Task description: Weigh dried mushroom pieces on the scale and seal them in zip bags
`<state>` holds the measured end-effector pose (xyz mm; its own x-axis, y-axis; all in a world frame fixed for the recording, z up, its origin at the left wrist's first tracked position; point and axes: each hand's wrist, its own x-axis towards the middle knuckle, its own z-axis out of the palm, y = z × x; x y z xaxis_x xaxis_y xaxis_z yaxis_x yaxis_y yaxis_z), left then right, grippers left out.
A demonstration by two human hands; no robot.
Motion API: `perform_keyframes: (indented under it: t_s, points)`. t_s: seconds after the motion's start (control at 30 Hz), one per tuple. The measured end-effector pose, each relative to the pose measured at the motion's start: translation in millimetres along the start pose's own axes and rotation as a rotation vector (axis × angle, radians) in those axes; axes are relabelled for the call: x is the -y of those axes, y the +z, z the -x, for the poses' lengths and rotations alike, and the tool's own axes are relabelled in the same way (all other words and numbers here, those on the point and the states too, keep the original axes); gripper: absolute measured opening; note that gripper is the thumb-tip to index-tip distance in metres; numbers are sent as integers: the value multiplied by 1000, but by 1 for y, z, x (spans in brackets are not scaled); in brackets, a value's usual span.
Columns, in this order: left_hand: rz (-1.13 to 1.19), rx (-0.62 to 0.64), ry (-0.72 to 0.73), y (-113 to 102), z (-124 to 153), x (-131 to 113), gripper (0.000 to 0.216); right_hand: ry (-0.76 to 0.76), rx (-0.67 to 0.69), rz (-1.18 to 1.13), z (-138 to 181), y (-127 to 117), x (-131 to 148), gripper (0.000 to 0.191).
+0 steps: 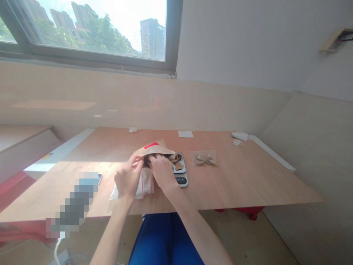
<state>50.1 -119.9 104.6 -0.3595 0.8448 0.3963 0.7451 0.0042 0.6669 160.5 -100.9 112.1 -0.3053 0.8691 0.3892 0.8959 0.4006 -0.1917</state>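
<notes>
my left hand (129, 178) and right hand (162, 170) meet at the mouth of a brown paper bag (154, 148), which lies near the middle of the tabletop (248, 176), a little toward the front edge. the left fingers curl closed on the bag's rim at its left side. the right hand is bent over the opening with its fingertips tucked inside; i cannot tell whether they grip anything in there. the bag bears a red strip on top.

under my left hand lies a clear pouch with red lines (145, 184), reaching toward the front edge. just right of the bag, touching my right hand's side, sits a small scale (180, 173) with brown chips (176, 159) on its plate. further right, apart from the scale, lies a clear packet (204, 158) of more chips.

along the back edge: a white scrap (133, 129), a white card (185, 134), and crumpled tissue (240, 137) near the right back corner. a blue phone (91, 179) lies toward the left front.
</notes>
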Motion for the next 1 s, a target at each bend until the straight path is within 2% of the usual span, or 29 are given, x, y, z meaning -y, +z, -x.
perform_keyframes:
  t_s: [0.1,0.2,0.27,0.33,0.4,0.5,0.6,0.77,1.0]
  points:
    - [-74,-35,-36,-4,-6,-8,20,-95,-203,-30,16,-8,-1,13]
    - [-115,-78,-60,-6,-16,-14,21,-116,-396,-253,32,-13,-9,19]
    - [-114,-98,-75,-6,-26,-16,21,-31,-491,-420,37,-12,-24,19]
    - [-64,-107,-96,-5,-40,-17,21,119,-531,-563,35,-8,-46,18]
    - [34,-130,-95,-2,-56,-16,23,255,-523,-682,28,0,-72,19]
    - [210,-205,-70,2,-80,-14,30,283,-406,-790,12,16,-110,18]
    - [313,-242,-106,8,-95,-11,28,311,-263,-764,-2,32,-135,18]
    - [322,-153,-67,15,-93,-6,27,325,-170,-730,-13,53,-144,16]
    - [331,-144,-126,13,-75,-12,32,324,-248,-701,-7,74,-146,21]
